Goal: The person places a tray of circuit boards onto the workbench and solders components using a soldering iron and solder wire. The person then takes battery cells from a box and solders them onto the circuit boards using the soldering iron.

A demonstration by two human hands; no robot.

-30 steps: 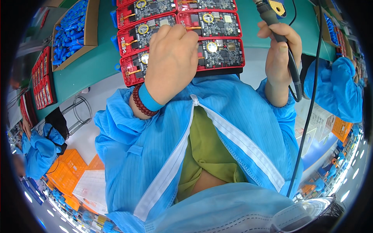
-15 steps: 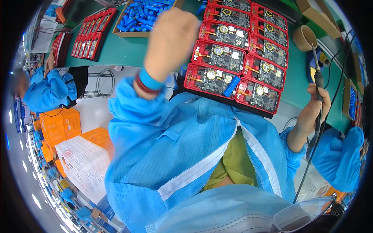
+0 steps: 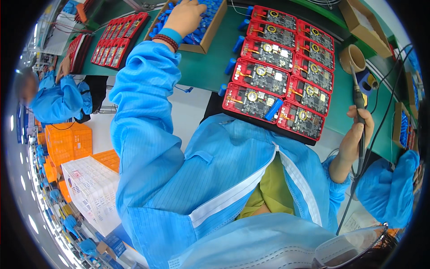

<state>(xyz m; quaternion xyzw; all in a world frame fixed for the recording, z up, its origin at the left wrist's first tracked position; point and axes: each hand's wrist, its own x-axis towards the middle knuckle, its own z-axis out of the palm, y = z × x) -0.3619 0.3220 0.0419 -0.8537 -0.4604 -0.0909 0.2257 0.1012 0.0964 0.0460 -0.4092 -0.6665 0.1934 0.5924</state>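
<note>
My left hand (image 3: 186, 18) reaches into a cardboard box (image 3: 204, 46) of blue cylindrical cells (image 3: 195, 36). Its fingers are apart among the cells, with the tips partly hidden at the picture's top. My right hand (image 3: 357, 134) grips a soldering iron (image 3: 359, 104), tip pointing up and away. Between the hands lies a black tray holding two columns of red cases (image 3: 286, 127) with dark circuit boards (image 3: 262, 78). One blue cell (image 3: 273, 109) rests slantwise on the nearest cases. Several more cells (image 3: 230, 66) are spaced along the tray's left side.
A round tan pot (image 3: 351, 58) stands right of the tray, beyond the iron's tip. The iron's black cable (image 3: 389, 96) runs down on the right. More red cases (image 3: 109, 53) lie on the green bench (image 3: 197, 69) at left. Co-workers in blue sit on both sides.
My left hand has moved away from beside the tray, up and left into the box of cells. My right hand still holds the soldering iron, slightly lower. The view has shifted a little.
</note>
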